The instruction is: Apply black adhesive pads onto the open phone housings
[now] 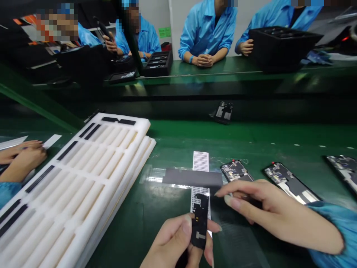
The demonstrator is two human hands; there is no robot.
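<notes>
My left hand (178, 242) grips a small black plastic part (199, 221) upright between thumb and fingers, low in the middle of the view. My right hand (267, 212) comes in from the right and pinches the end of a dark grey adhesive strip (192, 177), which lies flat with a clear film tail to its left. Behind the black part runs a white perforated strip (201, 160). An opened phone chassis (236, 170) lies just beyond my right fingers on the green mat (173, 149).
Stacked white foam trays (92, 175) with black strips in their slots fill the left. Two more opened phones (290, 182) (344, 167) lie to the right, another (223, 111) on the dark belt. A neighbour's hands (19, 156) rest far left. Co-workers in blue coats sit opposite with black trays (157, 63).
</notes>
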